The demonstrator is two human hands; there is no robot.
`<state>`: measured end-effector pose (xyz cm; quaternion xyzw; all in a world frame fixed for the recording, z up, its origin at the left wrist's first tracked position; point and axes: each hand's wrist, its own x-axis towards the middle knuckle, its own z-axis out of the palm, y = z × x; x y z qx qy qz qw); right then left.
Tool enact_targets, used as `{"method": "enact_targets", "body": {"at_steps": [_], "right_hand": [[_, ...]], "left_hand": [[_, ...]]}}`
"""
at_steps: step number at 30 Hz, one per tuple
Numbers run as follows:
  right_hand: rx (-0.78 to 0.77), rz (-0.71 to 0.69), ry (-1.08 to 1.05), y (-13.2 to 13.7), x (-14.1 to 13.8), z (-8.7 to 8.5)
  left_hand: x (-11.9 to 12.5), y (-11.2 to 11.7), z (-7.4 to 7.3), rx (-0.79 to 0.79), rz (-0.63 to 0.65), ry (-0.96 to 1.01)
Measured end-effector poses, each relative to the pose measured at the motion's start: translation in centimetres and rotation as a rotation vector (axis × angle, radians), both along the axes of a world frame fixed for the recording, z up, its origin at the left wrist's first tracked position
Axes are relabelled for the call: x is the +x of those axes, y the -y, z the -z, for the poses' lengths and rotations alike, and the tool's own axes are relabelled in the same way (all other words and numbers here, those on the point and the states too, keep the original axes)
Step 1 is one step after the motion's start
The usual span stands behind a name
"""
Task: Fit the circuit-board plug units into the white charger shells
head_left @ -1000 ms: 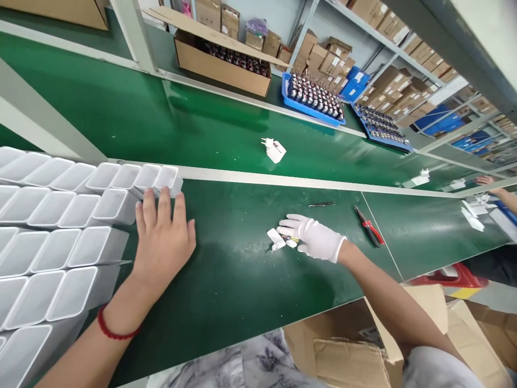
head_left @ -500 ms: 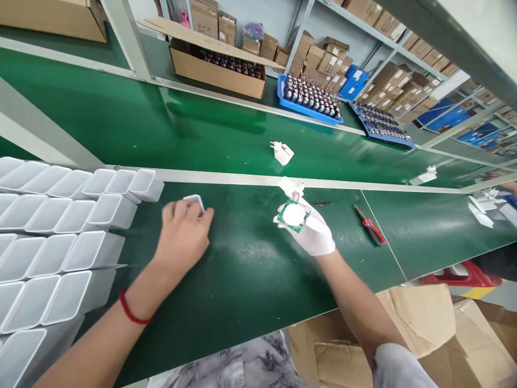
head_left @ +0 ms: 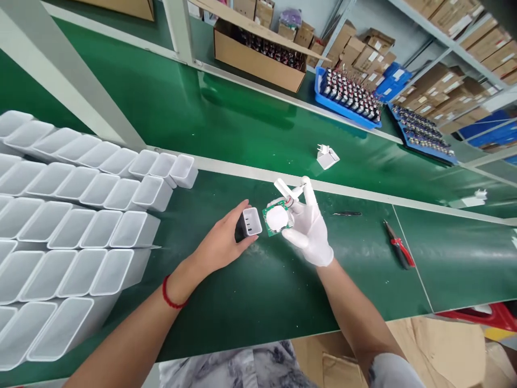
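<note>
My bare left hand point(head_left: 220, 242) is closed round a small white plastic case point(head_left: 252, 221), whose open end with dark slots inside faces me. My right hand point(head_left: 313, 234), in a white glove, grips a green circuit board point(head_left: 276, 219) that carries a round white disc. Beside the board, a narrow white plastic piece point(head_left: 285, 189) sticks up at the gloved fingers, with thin wires near it. The case and the board are side by side with a small gap between them. How the gloved fingers bear on the board's back is hidden.
Rows of open white cases point(head_left: 117, 226) fill the left side of the green bench point(head_left: 242, 302). To the right lie a dark thin tool point(head_left: 346, 214) and red-handled pliers point(head_left: 399, 248). A white plug adapter point(head_left: 327, 156) sits behind the ledge, below a blue tray point(head_left: 347, 105) of parts.
My left hand has come right from beside the rows, bringing the white case next to the board. My right hand has turned the board toward the case. The view has shifted left.
</note>
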<state>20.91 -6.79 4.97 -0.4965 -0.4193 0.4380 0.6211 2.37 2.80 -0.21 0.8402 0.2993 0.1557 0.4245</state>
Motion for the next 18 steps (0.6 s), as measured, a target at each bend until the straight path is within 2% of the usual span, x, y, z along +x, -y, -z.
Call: {"method": "enact_targets", "body": {"at_steps": [4,9,15,18], "right_hand": [[-0.036,-0.039,0.097,-0.7,-0.6,0.9],[-0.036,-0.022,0.078,-0.8,-0.8,1.0],[-0.062,0.030,0.111,-0.5,-0.7,0.2],[-0.031,-0.012,0.126,-0.4,-0.7,0.5]], "left_hand": [[-0.4,0.0,-0.2,0.078,-0.012,0.059],[-1.2,-0.4,-1.4,0.167,0.107,0.104],[-0.9,0.3,-1.2,0.322,-0.050,-0.004],[-1.0,0.1,-1.2,0.279,-0.002,0.039]]}}
